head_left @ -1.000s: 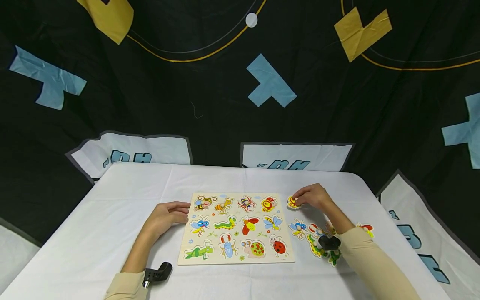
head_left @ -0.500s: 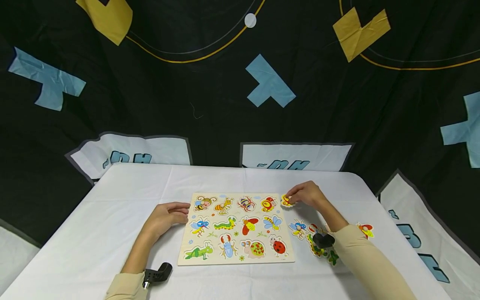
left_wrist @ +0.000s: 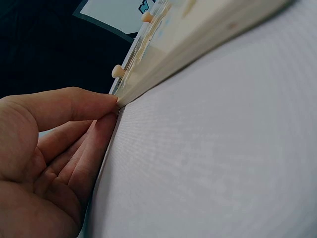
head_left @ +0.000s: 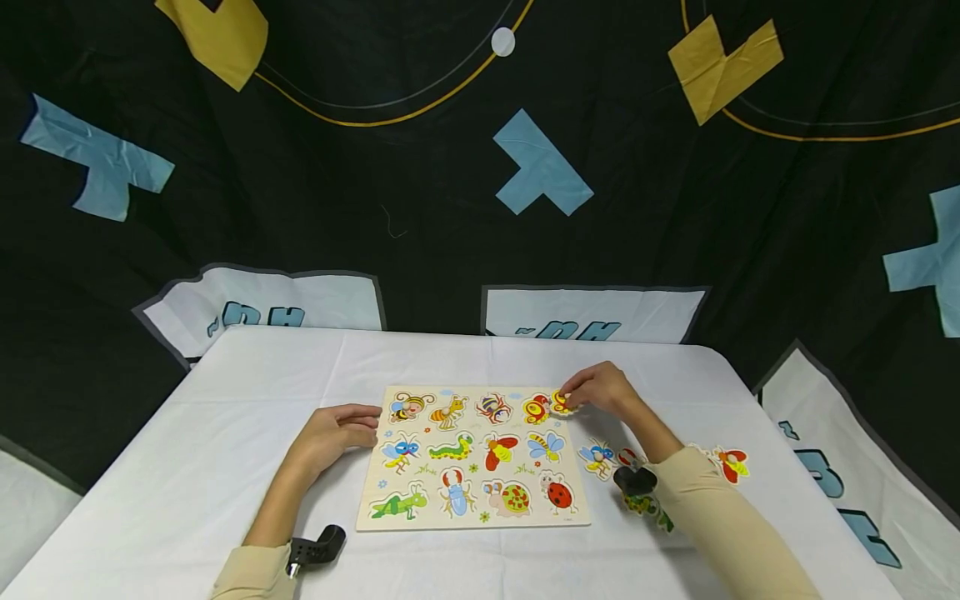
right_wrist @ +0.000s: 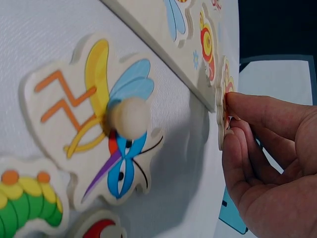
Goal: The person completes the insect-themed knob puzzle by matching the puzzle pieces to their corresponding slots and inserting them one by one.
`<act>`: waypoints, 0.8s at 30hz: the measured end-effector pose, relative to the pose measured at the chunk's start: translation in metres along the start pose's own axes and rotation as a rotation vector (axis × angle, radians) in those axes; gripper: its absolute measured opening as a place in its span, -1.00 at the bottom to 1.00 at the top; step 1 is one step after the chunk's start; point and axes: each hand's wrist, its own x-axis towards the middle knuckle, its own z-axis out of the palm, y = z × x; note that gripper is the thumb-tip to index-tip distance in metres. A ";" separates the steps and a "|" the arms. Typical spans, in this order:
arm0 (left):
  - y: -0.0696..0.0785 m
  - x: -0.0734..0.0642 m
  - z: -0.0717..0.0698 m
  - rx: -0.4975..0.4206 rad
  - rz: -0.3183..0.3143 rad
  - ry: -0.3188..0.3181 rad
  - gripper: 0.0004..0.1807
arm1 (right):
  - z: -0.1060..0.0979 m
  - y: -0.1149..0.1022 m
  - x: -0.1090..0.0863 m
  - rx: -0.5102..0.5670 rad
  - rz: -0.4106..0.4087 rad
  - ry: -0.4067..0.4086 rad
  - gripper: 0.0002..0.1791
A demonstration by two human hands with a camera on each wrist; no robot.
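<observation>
My right hand (head_left: 603, 390) pinches a yellow-and-red butterfly puzzle piece (right_wrist: 224, 84) between thumb and fingers. In the head view, the piece overlaps the upper right corner of the wooden insect puzzle board (head_left: 517, 522), beside the printed butterfly picture (head_left: 536, 408). The right wrist view shows it tilted up on edge, just past the board's corner. My left hand (head_left: 333, 437) lies by the board's left edge, its fingertips (left_wrist: 111, 102) touching the rim. Two wooden knobs (left_wrist: 118, 72) stand up from the board near that hand.
Right of the board, a mosquito piece (right_wrist: 124, 94) with a round knob lies on the white tablecloth (head_left: 435, 358). A caterpillar piece (right_wrist: 34, 198) and several others cluster next to it, partly hidden by the right wrist camera (head_left: 634, 481). Farther right lies a red-winged insect piece (head_left: 731, 464).
My right hand has carried the butterfly piece left, from beside the board to over its upper right corner. The left hand has stayed at the left edge.
</observation>
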 end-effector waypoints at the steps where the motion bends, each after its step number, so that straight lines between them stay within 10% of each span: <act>1: 0.000 0.000 0.000 -0.004 0.001 -0.001 -0.42 | 0.001 -0.001 0.000 -0.001 -0.004 -0.001 -0.82; 24: 0.001 -0.001 0.000 0.032 -0.013 -0.002 -0.43 | 0.025 -0.018 0.002 -0.010 -0.025 -0.015 -0.88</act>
